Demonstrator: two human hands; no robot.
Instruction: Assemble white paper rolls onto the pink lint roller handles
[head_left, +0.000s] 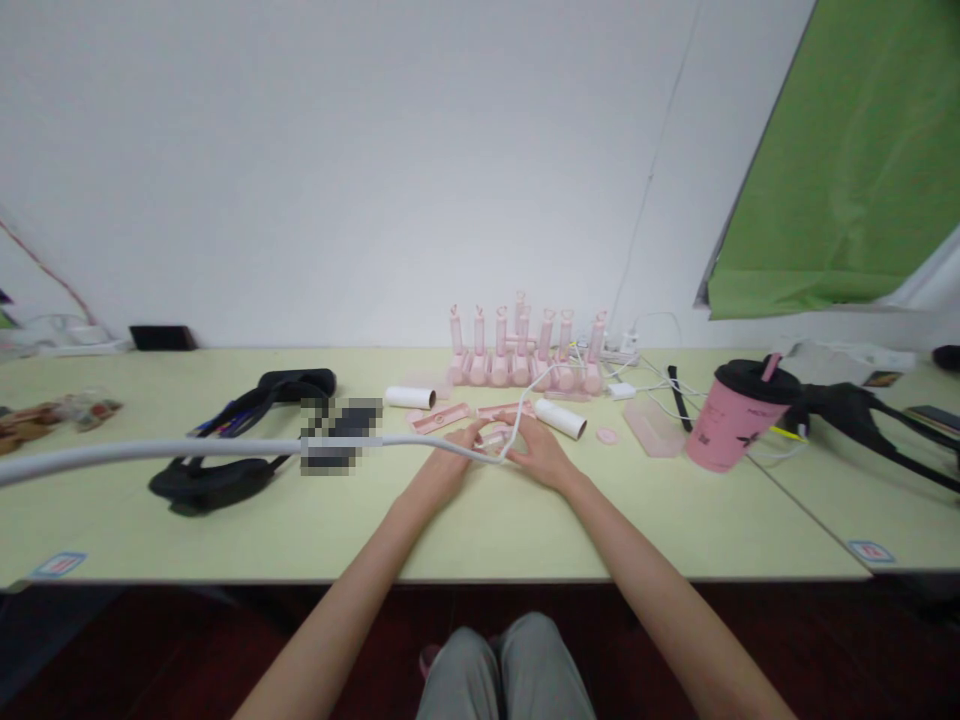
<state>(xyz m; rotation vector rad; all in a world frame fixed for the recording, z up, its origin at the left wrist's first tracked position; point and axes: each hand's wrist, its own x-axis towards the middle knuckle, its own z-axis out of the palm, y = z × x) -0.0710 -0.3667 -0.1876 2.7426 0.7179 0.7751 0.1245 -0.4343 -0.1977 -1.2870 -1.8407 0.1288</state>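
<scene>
Hands meet at the middle of the pale green table [225, 540] in the head view: left hand [450, 462] and right hand [541, 455] both close their fingers on a small pink part [495, 438] lying between them. A white cable [517, 410] crosses it. Pink handheld fans [525, 355] stand behind; a pink cup [731, 420] sits well to the right.

We see the left hand [450, 462] and right hand [541, 455] resting close together on the pale green table [225, 530], fingers meeting around a small pink part [495, 437]; the grip itself cannot be resolved. A white cable [150, 452] crosses in front of both hands. Two white cylinders [409, 397] lie just beyond. A row of pink upright pieces [525, 350] stands near the wall, a pink lidded cup [735, 415] well to the right.
</scene>
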